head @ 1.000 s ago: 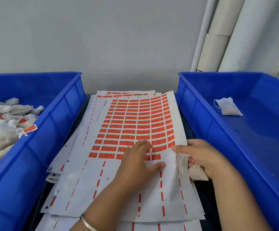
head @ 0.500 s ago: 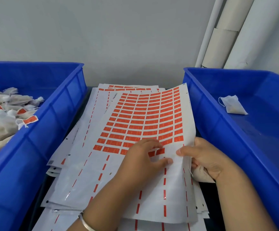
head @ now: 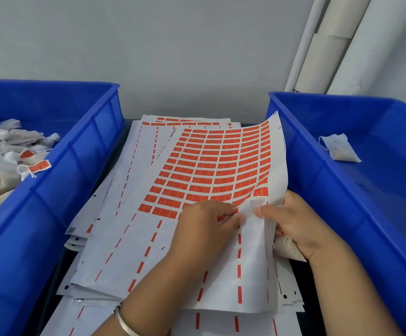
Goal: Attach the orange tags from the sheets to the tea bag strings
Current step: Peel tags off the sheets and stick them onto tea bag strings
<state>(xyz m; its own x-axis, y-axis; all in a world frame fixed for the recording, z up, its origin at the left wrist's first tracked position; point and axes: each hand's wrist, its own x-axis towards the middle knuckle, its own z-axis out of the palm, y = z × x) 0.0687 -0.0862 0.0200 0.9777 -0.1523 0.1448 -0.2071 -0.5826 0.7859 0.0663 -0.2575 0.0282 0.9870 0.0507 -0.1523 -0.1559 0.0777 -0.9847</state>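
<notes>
Between the left blue bin [head: 76, 166] of tagged tea bags [head: 1, 163] and the right blue bin [head: 301, 166] with one untagged tea bag [head: 340, 149], I see my left hand [head: 204, 229] pinching an orange tag on the top tag sheet [head: 211, 170], my right hand [head: 296, 224] pinching its edge.

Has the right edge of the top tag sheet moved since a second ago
Yes. The top tag sheet's right edge has curled up off the stack, rising toward the right blue bin's wall, while the right hand pinches it.

Both hands, left hand [head: 204, 226] and right hand [head: 294, 226], pinch the top tag sheet [head: 211, 170] between blue bins [head: 81, 161].
</notes>
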